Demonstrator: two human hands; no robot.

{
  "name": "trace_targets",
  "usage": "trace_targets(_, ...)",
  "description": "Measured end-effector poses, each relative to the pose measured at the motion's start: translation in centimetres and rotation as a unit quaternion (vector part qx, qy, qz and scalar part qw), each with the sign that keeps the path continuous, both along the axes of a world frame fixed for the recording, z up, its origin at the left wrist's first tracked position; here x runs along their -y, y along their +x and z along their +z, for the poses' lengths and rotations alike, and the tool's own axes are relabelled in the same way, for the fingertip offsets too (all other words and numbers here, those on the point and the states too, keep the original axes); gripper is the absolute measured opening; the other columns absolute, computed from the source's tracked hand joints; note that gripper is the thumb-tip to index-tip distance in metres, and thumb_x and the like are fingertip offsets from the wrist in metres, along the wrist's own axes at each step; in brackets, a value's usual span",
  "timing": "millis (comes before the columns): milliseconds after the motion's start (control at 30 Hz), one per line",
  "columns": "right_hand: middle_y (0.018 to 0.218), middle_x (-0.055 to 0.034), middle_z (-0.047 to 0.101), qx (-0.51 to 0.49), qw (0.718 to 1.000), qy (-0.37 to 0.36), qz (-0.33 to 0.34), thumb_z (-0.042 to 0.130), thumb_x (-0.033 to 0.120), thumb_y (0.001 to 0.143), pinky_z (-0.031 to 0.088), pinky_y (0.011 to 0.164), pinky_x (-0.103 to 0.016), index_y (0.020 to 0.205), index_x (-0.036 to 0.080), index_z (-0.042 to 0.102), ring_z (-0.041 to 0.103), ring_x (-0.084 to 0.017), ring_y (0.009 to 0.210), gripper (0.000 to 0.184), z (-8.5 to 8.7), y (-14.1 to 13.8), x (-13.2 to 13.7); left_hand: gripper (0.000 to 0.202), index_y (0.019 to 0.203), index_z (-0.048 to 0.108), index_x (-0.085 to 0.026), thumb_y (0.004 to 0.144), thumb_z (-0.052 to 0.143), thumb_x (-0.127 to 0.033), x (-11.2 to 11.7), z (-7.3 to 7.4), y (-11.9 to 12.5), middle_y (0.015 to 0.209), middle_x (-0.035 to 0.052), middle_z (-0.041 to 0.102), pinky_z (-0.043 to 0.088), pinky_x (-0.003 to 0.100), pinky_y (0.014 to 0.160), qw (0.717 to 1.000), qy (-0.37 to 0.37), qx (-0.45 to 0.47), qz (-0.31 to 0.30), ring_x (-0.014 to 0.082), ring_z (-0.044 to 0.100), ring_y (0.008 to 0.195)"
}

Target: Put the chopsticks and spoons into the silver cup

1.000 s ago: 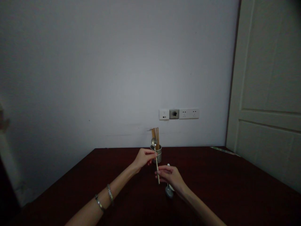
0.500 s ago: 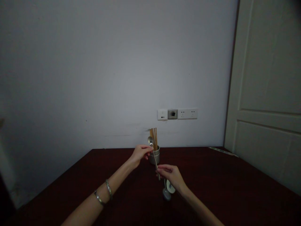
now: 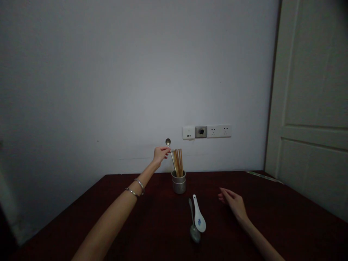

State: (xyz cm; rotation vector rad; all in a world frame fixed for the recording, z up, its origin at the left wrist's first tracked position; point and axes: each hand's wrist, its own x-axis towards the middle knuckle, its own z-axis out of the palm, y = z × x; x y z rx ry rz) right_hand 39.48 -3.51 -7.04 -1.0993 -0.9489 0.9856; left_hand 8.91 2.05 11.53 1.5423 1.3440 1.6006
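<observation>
My left hand [image 3: 160,153] is raised above a metal cup [image 3: 179,182] and pinches a metal spoon [image 3: 168,142] near its bowl, bowl end up. The spoon's handle slants down into the cup among several wooden chopsticks [image 3: 178,162]. My right hand [image 3: 234,203] rests low over the dark red table [image 3: 272,217], to the right of the cup, fingers loosely spread and holding nothing. Between the hands, on the table, lie a white ceramic spoon [image 3: 199,219] with a blue mark and a metal spoon [image 3: 194,227] side by side.
A pale wall with a row of sockets [image 3: 206,131] stands behind the table. A white door [image 3: 312,119] is at the right. A thin light strip [image 3: 262,176] lies at the table's far right edge.
My left hand has lifted the spoon up and away over the cup. My right hand let go of the spoon's handle and moved right, uncovering the two spoons on the table.
</observation>
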Motion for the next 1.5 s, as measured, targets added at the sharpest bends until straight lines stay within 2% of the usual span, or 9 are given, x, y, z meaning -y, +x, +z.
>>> trace_targets(200, 0.054, -0.0036, 0.062, 0.003, 1.0, -0.012, 0.004, 0.065, 0.045, 0.055, 0.047, 0.048, -0.025, 0.081, 0.01, 0.062, 0.057, -0.015, 0.048, 0.044, -0.6, 0.5, -0.1, 0.024, 0.075, 0.066, -0.007, 0.064, 0.058, -0.027, -2.5, -2.8, 0.0, 0.065, 0.0081, 0.062, 0.038, 0.02, 0.042, 0.997, -0.001, -0.071, 0.032, 0.0089, 0.05, 0.048)
trace_targets(400, 0.053, -0.0034, 0.061, 0.022, 1.0, -0.009, 0.01, 0.064, 0.045, 0.056, 0.046, 0.046, -0.024, 0.08, 0.01, 0.063, 0.056, -0.014, 0.047, 0.042, -0.5, 0.5, 0.0, 0.022, 0.074, 0.067, -0.008, 0.064, 0.059, -0.026, -4.5, -5.8, -0.3, 0.065, 0.0079, 0.064, 0.039, 0.02, 0.046, 0.995, -0.035, -0.07, 0.059, 0.0104, 0.053, 0.052)
trace_targets(533, 0.052, -0.0031, 0.061, 0.023, 0.999, -0.008, 0.021, 0.064, 0.046, 0.056, 0.044, 0.045, -0.024, 0.082, 0.01, 0.063, 0.056, -0.014, 0.046, 0.045, -0.5, 0.5, -0.1, 0.021, 0.071, 0.068, -0.01, 0.063, 0.062, -0.028, -5.1, -7.2, -0.3, 0.068, 0.0083, 0.065, 0.04, 0.022, 0.053, 0.994, -0.047, -0.071, 0.072, 0.0137, 0.056, 0.061)
trace_targets(700, 0.052, -0.0032, 0.061, 0.028, 0.999, 0.002, 0.031, 0.064, 0.047, 0.055, 0.043, 0.043, -0.024, 0.081, 0.011, 0.064, 0.055, -0.014, 0.044, 0.045, -0.5, 0.3, -0.1, 0.019, 0.068, 0.068, -0.01, 0.06, 0.065, -0.028, -4.9, -8.3, 0.0, 0.07, 0.0091, 0.066, 0.041, 0.024, 0.06, 0.993, -0.04, -0.076, 0.077, 0.0163, 0.058, 0.067)
trace_targets(1133, 0.051, -0.003, 0.06, 0.036, 0.999, 0.005, 0.037, 0.063, 0.045, 0.055, 0.042, 0.044, -0.025, 0.08, 0.01, 0.065, 0.053, -0.014, 0.044, 0.043, -0.5, 0.2, -0.1, 0.017, 0.057, 0.065, -0.01, 0.058, 0.066, -0.027, -4.7, -10.3, 0.6, 0.059, 0.008, 0.062, 0.037, 0.023, 0.051, 0.99, -0.081, -0.056, 0.102, 0.0148, 0.056, 0.057)
trace_targets(1500, 0.05, -0.0024, 0.06, 0.038, 0.998, -0.004, 0.049, 0.063, 0.041, 0.056, 0.04, 0.043, -0.024, 0.08, 0.009, 0.064, 0.052, -0.013, 0.043, 0.04, -0.5, 0.2, -0.1, 0.016, 0.06, 0.066, -0.009, 0.06, 0.063, -0.024, -4.8, -12.1, 0.6, 0.06, 0.0086, 0.064, 0.039, 0.022, 0.049, 0.992, -0.096, -0.045, 0.07, 0.0134, 0.056, 0.053)
